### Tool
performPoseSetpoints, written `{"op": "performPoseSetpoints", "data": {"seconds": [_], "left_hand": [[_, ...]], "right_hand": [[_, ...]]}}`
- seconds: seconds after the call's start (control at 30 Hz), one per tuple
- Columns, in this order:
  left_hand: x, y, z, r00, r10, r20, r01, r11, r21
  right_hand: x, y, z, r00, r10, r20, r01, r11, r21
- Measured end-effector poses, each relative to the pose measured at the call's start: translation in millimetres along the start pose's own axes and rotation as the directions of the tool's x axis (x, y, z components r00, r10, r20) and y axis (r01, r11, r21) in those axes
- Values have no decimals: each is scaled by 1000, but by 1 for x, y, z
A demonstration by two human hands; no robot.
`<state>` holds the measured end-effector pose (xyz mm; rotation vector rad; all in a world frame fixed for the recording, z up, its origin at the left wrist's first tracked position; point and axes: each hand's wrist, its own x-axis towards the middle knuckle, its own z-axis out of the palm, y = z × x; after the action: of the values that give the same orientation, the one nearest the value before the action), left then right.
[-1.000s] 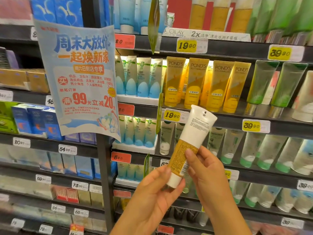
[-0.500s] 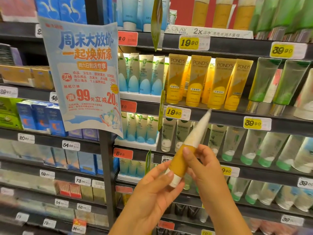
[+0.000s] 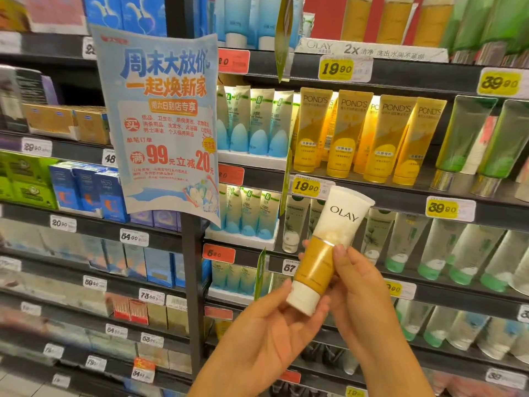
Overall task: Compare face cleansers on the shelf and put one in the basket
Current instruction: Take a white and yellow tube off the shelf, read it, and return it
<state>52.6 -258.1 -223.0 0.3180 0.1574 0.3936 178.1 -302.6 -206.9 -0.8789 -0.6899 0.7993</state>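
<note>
The cleanser tube (image 3: 329,250) is held in front of the shelves (image 3: 400,193), in the lower middle of the view. It is tilted, with its white cap end down and to the left and its crimped end up and to the right. The upper part is white and bears the word OLAY; the middle band is mustard yellow; the cap is white. The printed front faces the camera.

The right hand (image 3: 363,293) grips the tube at the yellow band. Its thumb lies across the front of the band and its fingers curl round the back; one fingertip shows at the tube's left edge.

The left hand (image 3: 266,336) is palm up below the tube. Its fingers are nearly straight and slightly spread. Two fingertips touch the cap end, one at its left side and one beneath it. The fingers are not wrapped round the tube.

Behind the tube, a row of yellow tubes (image 3: 369,138) marked POND'S stands on a shelf above a yellow price tag (image 3: 306,186) reading 19.90. Green tubes (image 3: 469,138) stand to the right of that row. White tubes with blue bases (image 3: 254,124) stand to its left. A blue and white paper sign (image 3: 163,124) hangs from the shelf post, left of the tube. Blue boxes (image 3: 86,190) stand on the shelves at the far left.
</note>
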Motion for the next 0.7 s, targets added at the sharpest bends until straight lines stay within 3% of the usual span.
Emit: {"op": "performPoseSetpoints", "data": {"seconds": [0.3,0.4,0.5,0.7], "left_hand": [[9,-8,-11,950,277,-144,-215,916,339],[11,-8,-16,894,428,-130,-308,799,517],[11,-7,-19,831,551,-79,-338,612,715],[7,-9,-14,800,599,27,-329,401,855]], "right_hand": [[-2,4,-7,1000,28,-8,-29,991,-130],[-3,5,-9,999,35,16,-32,988,-150],[-4,6,-10,999,37,3,-36,986,-163],[-5,5,-7,998,48,-42,-49,999,-10]]}}
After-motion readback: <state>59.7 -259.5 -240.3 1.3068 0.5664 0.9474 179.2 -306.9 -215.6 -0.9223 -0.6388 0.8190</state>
